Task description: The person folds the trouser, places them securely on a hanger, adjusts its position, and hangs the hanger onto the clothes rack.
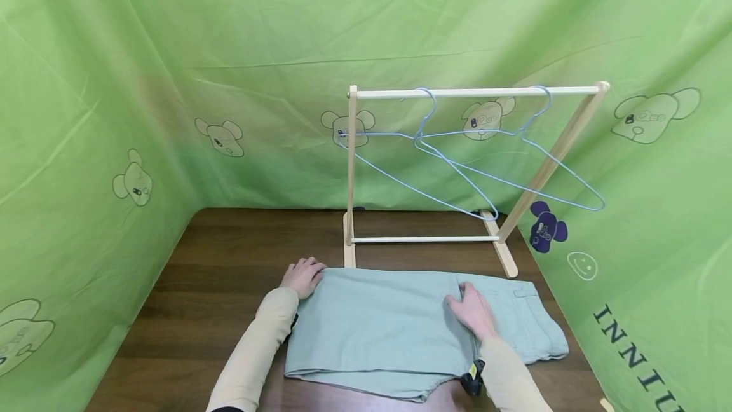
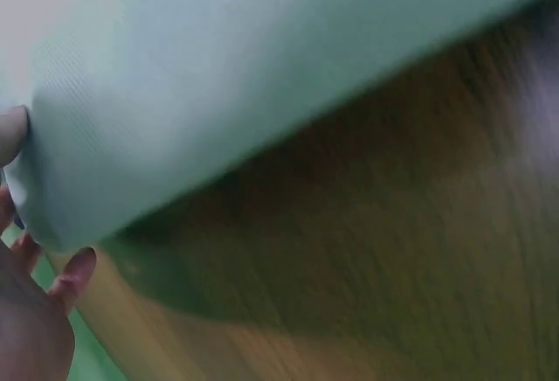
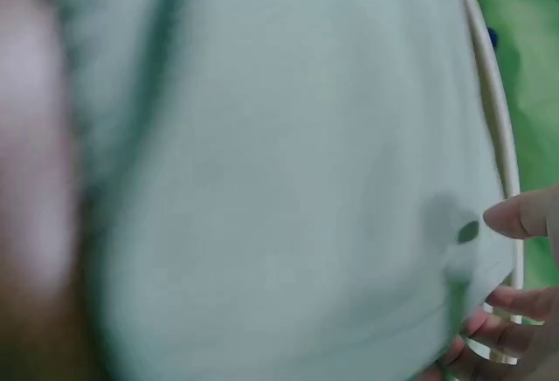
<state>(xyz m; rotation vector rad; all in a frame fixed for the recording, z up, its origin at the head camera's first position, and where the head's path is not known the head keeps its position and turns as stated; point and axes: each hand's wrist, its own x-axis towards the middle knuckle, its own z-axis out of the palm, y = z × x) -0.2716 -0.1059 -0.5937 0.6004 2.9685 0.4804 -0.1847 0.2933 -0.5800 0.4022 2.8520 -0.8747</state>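
Observation:
Pale green-blue trousers (image 1: 380,320) lie folded on the wooden table, the legs doubled back over the upper part. My left hand (image 1: 303,277) is at their far left corner; in the left wrist view the thumb lies on the cloth and the other fingers are round its edge. At the far end of the folded-over layer, my right hand (image 1: 473,311) holds the edge, its thumb over the cloth and its fingers curled at the border in the right wrist view. The pocketed end (image 1: 534,320) of the trousers shows right of that hand.
Behind the trousers stands a small wooden clothes rack (image 1: 477,92), its feet close to the cloth. Two thin blue hangers (image 1: 452,161) hang from its rail. Brown table top (image 1: 229,259) extends to the left. Green printed curtains (image 1: 274,30) enclose the back and sides.

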